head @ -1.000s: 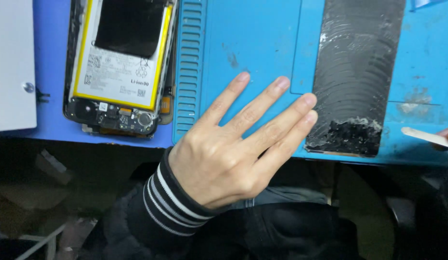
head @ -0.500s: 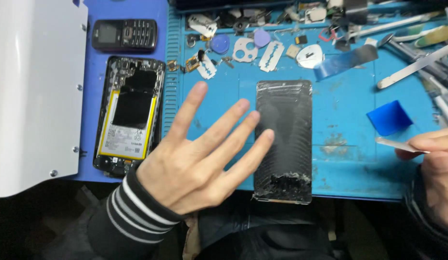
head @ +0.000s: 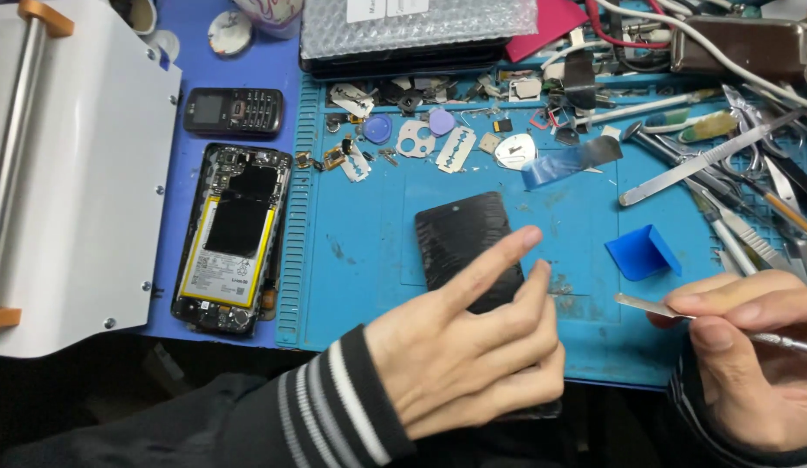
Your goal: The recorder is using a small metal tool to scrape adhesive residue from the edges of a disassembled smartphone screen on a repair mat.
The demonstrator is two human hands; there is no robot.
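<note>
Left hand (head: 468, 360): grip released, fingers resting on cracked black screen (head: 464, 247); press flat. Right hand (head: 750, 355): pinching metal pry tool (head: 655, 305); keep blade low.

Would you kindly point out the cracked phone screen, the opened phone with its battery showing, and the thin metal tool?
cracked phone screen (head: 462, 238), head view, on its upper glass.
opened phone (head: 230, 260), head view, on the battery.
thin metal tool (head: 639, 302), head view, on its flat tip.
</note>
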